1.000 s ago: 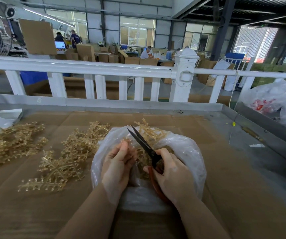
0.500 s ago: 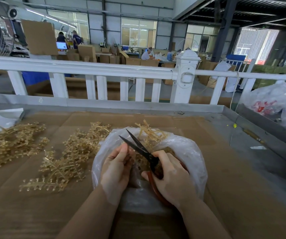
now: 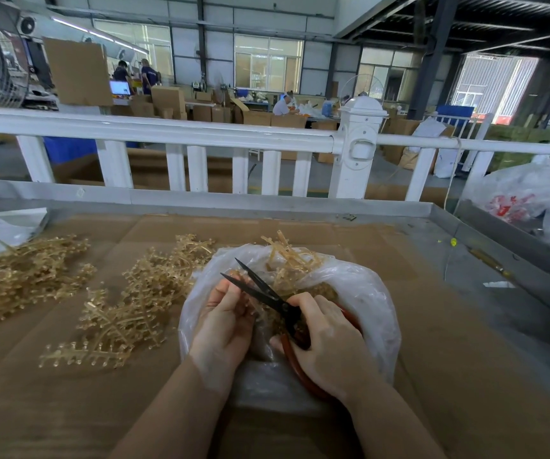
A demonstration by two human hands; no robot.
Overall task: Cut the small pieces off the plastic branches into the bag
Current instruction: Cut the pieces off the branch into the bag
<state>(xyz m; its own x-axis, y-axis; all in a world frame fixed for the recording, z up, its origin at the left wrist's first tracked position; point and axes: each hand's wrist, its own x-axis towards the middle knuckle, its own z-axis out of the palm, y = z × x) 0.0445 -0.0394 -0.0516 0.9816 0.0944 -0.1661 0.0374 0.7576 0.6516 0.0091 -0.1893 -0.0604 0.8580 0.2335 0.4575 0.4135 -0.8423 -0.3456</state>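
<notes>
My right hand (image 3: 330, 339) grips the red-handled scissors (image 3: 267, 298), whose blades have opened wider than a second ago, ready for another snip. My left hand (image 3: 224, 321) pinches a plastic branch (image 3: 250, 304) between them, over the open bag (image 3: 366, 293). Uncut branches (image 3: 128, 303) lie left on the tabletop (image 3: 432, 376).

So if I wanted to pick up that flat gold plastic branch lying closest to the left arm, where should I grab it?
Probably by the flat gold plastic branch on its thick middle stem, coming straight down from above. It lies flat on the brown cardboard sheet, and the stem looks like its sturdiest part. The thin side twigs with little knobs look likely to bend or snag.
</notes>
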